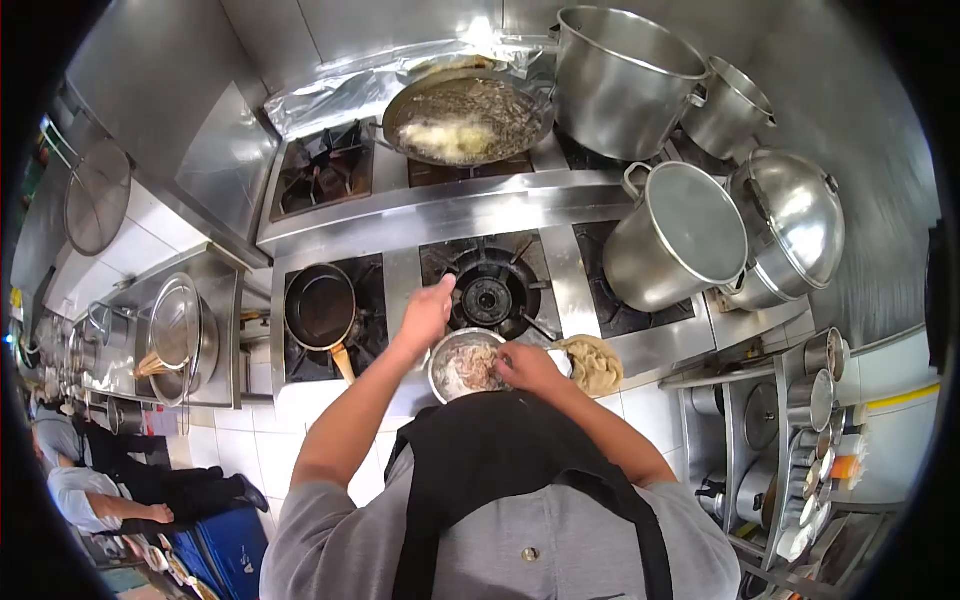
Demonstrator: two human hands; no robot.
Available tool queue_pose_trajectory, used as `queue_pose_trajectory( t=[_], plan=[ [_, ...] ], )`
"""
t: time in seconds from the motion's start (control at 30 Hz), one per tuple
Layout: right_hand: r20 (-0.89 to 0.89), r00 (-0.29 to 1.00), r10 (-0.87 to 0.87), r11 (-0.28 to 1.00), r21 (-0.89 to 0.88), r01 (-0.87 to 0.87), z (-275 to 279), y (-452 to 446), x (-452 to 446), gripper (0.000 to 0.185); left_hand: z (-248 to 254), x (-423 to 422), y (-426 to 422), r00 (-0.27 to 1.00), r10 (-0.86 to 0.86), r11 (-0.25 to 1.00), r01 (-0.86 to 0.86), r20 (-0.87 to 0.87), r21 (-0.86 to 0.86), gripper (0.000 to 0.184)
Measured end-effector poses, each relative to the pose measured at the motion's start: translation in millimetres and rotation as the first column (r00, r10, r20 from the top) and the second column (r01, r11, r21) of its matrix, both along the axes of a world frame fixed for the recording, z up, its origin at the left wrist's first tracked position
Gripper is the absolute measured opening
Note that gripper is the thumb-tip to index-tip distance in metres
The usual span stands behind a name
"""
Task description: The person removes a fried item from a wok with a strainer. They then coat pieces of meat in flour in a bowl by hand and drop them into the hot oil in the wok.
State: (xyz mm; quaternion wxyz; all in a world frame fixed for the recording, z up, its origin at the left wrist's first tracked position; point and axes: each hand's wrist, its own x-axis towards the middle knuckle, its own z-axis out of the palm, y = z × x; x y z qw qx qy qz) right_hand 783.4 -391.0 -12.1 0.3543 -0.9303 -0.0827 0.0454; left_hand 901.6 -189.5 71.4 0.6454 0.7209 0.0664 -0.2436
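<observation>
A metal bowl (438, 377) with pinkish, floury pieces (473, 368) in it stands at the front edge of the stove. My right hand (527, 368) is at the bowl's right side, its fingers pressed together at the pieces; what they pinch is too small to name. Above and left of the bowl, my left hand (430, 312) is raised in front of the burner (487, 300), its fingers closed together and partly hidden. At the back, a wide wok (470, 115) holds bubbling oil with pale foam.
A frying pan (320, 305) sits on the left burner. Large pots (628, 85) (675, 235) and a domed lid (800, 215) stand to the right. A tan cloth (594, 366) lies beside the bowl. Two people (110, 480) are at the far left.
</observation>
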Motion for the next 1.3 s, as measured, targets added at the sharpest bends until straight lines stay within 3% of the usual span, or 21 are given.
queue_pose_trajectory(
  t=[0.07,0.1,0.13,0.17,0.2,0.23,0.33,0.37,0.43,0.57,0.63,0.67,0.73,0.8,0.87,0.93,1.03,1.13,1.2,1.23,1.3],
  plan=[
    [-0.054,0.998,-0.024,0.999,0.031,0.026,2.2,-1.7,-2.4,0.024,6.2,55.6,-2.8,0.851,-0.289,0.942,0.171,0.438,0.29,0.046],
    [-0.086,0.996,-0.03,0.999,0.031,0.033,5.4,-2.4,-2.9,0.024,16.5,90.1,-6.0,0.778,-0.414,0.892,0.243,0.473,0.382,0.039],
    [-0.07,0.997,-0.045,0.998,0.028,0.047,7.1,-6.5,0.2,0.024,75.9,127.2,-22.8,0.807,-0.374,0.925,0.291,0.456,0.243,0.029],
    [-0.11,0.993,-0.047,0.998,0.034,0.051,6.1,-7.3,-3.0,0.024,71.4,169.0,-31.7,0.728,-0.413,0.903,0.25,0.547,0.35,0.025],
    [-0.15,0.987,-0.049,0.998,0.04,0.056,5.1,-9.0,-5.5,0.024,77.5,199.5,-42.6,0.561,-0.491,0.86,0.191,0.666,0.473,0.023],
    [-0.133,0.99,-0.045,0.997,0.058,0.053,1.9,-11.4,-6.9,0.023,103.5,207.2,-56.5,0.529,-0.596,0.756,0.114,0.604,0.645,0.024],
    [-0.141,0.985,-0.095,0.992,0.063,0.105,7.2,-15.2,-11.6,0.022,113.3,242.9,-98.7,0.469,-0.737,0.546,-0.01,0.486,0.838,0.028],
    [-0.139,0.984,-0.107,0.991,0.067,0.118,4.5,-16.9,-13.9,0.021,111.4,250.4,-108.3,0.458,-0.743,0.545,-0.009,0.488,0.838,0.028],
    [-0.125,0.984,-0.128,0.986,0.092,0.14,2.3,-20.5,-20.1,0.021,95.9,267.5,-126.8,0.546,-0.783,0.388,0.05,0.3,0.92,0.026],
    [-0.204,0.965,-0.162,0.974,0.123,0.19,6.7,-26.2,-25.4,0.022,73.1,287.0,-134.8,0.501,-0.815,0.362,0.045,0.292,0.931,0.027],
    [-0.232,0.959,-0.161,0.974,0.121,0.193,4.6,-23.8,-29.3,0.022,86.3,275.8,-126.4,0.539,-0.682,0.554,-0.058,0.493,0.83,0.026],
    [-0.24,0.955,-0.172,0.972,0.116,0.204,3.3,-23.9,-28.3,0.024,93.2,268.4,-117.2,0.55,-0.679,0.553,-0.053,0.486,0.832,0.026],
    [-0.265,0.948,-0.174,0.972,0.106,0.208,5.3,-24.2,-26.4,0.026,112.6,248.0,-92.8,0.495,-0.456,0.801,-0.134,0.739,0.584,0.025],
    [-0.289,0.933,-0.217,0.973,0.014,0.23,8.6,-24.0,-23.4,0.029,130.6,204.5,-62.7,0.451,-0.42,0.847,-0.116,0.788,0.518,0.025],
    [-0.366,0.908,-0.202,0.977,-0.016,0.211,-11.9,-21.6,-18.3,0.032,128.5,160.5,-32.2,0.428,-0.458,0.82,-0.134,0.779,0.556,0.024],
    [-0.411,0.899,-0.153,0.952,0.185,0.246,-48.4,-22.2,-17.1,0.033,112.2,112.0,-10.0,0.443,-0.454,0.847,-0.055,0.773,0.529,0.019],
    [-0.491,0.863,-0.12,0.945,0.211,0.251,-42.4,-17.3,-13.9,0.033,58.9,41.5,13.1,0.445,-0.615,0.773,0.177,0.651,0.609,0.018],
    [-0.366,0.917,-0.158,0.94,0.228,0.254,-54.5,-15.5,-11.0,0.031,-19.5,-15.5,19.3,0.395,-0.796,0.598,0.403,0.458,0.693,0.021],
    [-0.457,0.872,-0.178,0.912,0.255,0.32,-45.3,-12.5,-11.1,0.032,-62.0,-43.0,11.9,0.485,-0.831,0.485,0.394,0.272,0.781,0.026],
    [-0.457,0.872,-0.177,0.913,0.254,0.319,-44.8,-11.1,-10.1,0.032,-68.5,-54.2,3.6,0.486,-0.83,0.487,0.394,0.273,0.78,0.026],
    [-0.428,0.886,-0.176,0.909,0.276,0.313,-43.1,-7.5,-9.4,0.03,-79.5,-70.4,-14.0,0.554,-0.729,0.574,0.178,0.401,0.799,0.027]
  ],
)
